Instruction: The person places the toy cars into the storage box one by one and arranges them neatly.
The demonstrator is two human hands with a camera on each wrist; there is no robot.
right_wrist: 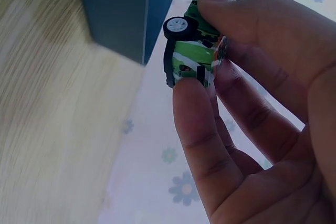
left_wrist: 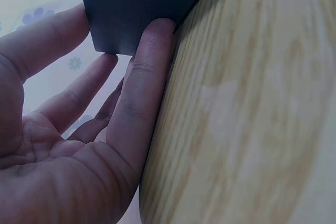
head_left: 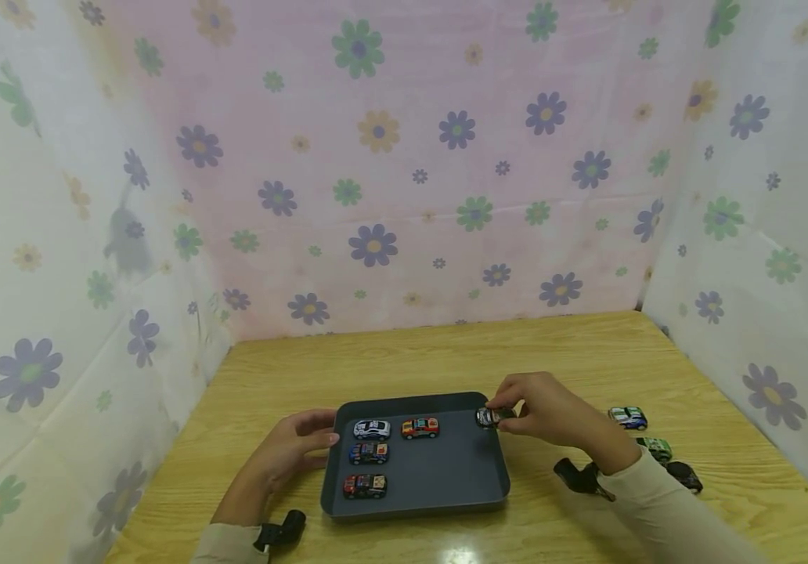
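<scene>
My right hand pinches a small toy car between thumb and fingers, over the far right corner of the dark grey tray. In the right wrist view, the toy car's green and white body and white-hubbed wheels show. My left hand touches the tray's left side with extended fingers. Close up, its fingertips rest against the outer wall, low by the table. Inside the tray, a white toy car, a blue one and a red-and-black one form a left column; an orange-red toy car sits right of the white one.
On the wooden table, right of the tray, lie a white, blue and green toy car, a green toy car and a dark one, partly behind the right sleeve. Flower-patterned sheets enclose the table's back and sides.
</scene>
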